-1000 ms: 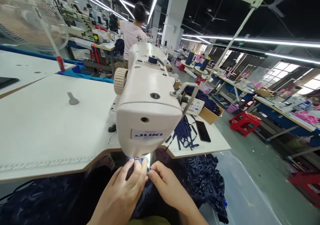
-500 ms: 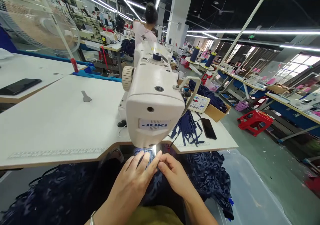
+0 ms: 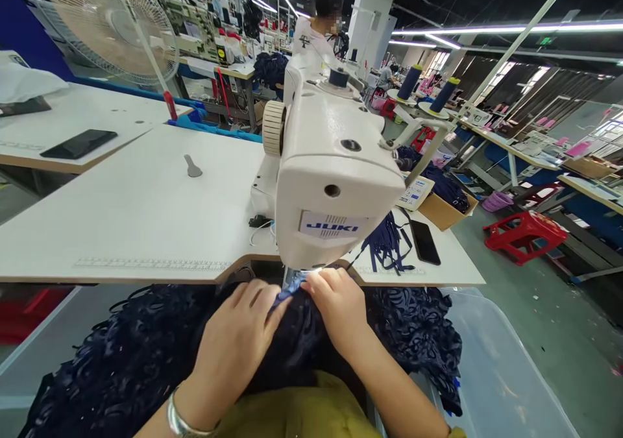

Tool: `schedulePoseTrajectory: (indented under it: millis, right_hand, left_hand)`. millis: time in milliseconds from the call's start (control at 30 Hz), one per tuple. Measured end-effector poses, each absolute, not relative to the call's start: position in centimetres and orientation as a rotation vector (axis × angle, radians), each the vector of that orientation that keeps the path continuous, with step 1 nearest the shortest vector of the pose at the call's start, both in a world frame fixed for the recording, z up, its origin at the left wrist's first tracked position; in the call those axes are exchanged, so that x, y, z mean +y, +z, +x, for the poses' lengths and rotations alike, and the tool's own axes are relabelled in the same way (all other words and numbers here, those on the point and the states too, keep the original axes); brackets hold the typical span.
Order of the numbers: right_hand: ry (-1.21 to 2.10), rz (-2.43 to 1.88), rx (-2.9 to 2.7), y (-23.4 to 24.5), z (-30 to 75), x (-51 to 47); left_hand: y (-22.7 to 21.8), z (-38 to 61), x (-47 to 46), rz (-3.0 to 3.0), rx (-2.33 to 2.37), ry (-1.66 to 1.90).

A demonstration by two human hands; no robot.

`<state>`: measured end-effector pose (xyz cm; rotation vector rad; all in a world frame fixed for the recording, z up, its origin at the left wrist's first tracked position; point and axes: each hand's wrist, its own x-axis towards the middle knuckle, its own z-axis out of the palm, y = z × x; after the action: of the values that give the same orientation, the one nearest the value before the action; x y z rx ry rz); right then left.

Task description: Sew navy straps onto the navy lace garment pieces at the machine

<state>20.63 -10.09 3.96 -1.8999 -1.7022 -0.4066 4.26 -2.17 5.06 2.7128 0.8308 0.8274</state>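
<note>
the left hand (image 3: 236,337) and right hand (image 3: 341,308) are pinching blue fabric (image 3: 293,286) in their fingers; it is lying between them, slanting eight-to-two o'clock, the right being nearer the sewing machine (image 3: 341,191) at one o'clock.

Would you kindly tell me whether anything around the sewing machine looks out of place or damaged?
I see no damage or spill; only the navy strips look untidy, splayed beside the right-hand phone, their ends pointing different ways.
</note>
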Motion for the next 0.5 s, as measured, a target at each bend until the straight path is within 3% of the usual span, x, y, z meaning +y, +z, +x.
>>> schedulePoseTrajectory:
  millis: [67,200,333,500]
  right_hand:
    - [-0.335,-1.946,-1.594,3.7,20.7,-10.3]
    - [-0.010,-1.868,-1.471,3.5,21.1,-11.3]
    - [0.344,-1.724,-1.177,3.1,21.5,-11.2]
    - [0.365,-1.779,-1.035,3.2,21.7,-10.1]
  left_hand:
    - [4.8,4.4,-2.1,2.832,0.705,1.023]
    - [4.2,5.0,-2.6,2.875,0.329,0.975]
    - [3.5,5.8,-3.4,2.850,0.468,0.999]
    - [3.8,6.4,-3.8,2.872,0.601,1.013]
